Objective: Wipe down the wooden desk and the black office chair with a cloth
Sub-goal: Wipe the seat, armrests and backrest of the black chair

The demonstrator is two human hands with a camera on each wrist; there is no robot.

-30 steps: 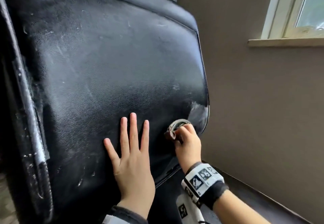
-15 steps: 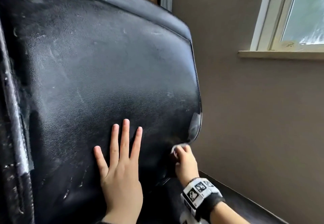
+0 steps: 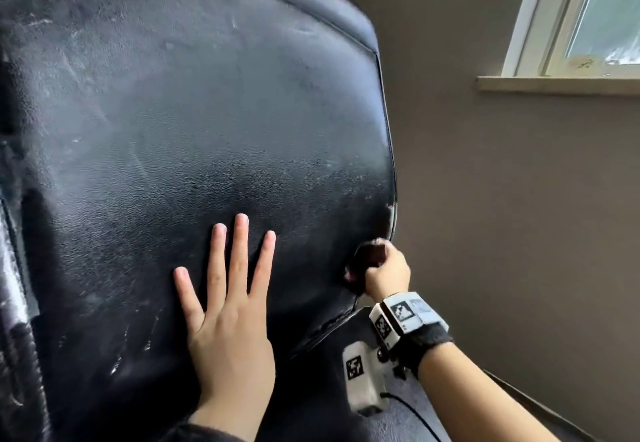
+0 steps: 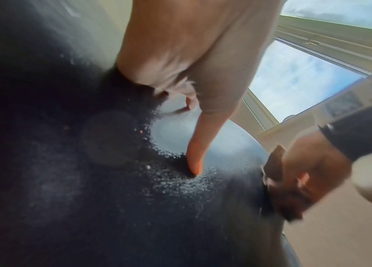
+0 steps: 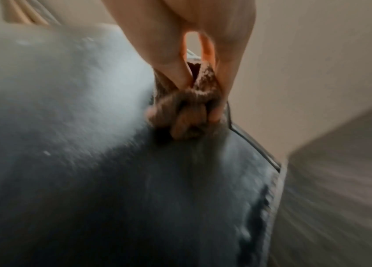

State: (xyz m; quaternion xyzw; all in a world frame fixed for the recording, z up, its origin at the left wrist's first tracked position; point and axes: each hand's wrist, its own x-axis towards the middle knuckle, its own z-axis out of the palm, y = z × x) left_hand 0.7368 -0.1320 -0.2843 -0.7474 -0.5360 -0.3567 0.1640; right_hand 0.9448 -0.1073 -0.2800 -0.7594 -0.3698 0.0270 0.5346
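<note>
The black office chair's backrest (image 3: 194, 123) fills most of the head view, dusty and streaked with pale marks. My left hand (image 3: 228, 306) lies flat on its lower middle, fingers straight and spread. My right hand (image 3: 386, 273) grips a bunched dark brown cloth (image 3: 369, 254) and presses it against the backrest's lower right edge. In the right wrist view the cloth (image 5: 189, 112) is wadded between my fingers on the chair's leather (image 5: 134, 180) beside the seam. The left wrist view shows my left hand's finger (image 4: 197, 144) on the leather and the cloth (image 4: 276, 180) at right. The wooden desk is out of view.
A beige wall (image 3: 502, 233) stands right of the chair, with a window (image 3: 602, 15) and its sill (image 3: 554, 85) at upper right. A dark surface (image 3: 398, 421) lies below the backrest. Worn, flaking trim (image 3: 14, 303) runs down the chair's left side.
My right hand with the cloth slid down to the backrest's lower right corner, then came slightly back up along the edge. My left hand stayed flat on the backrest.
</note>
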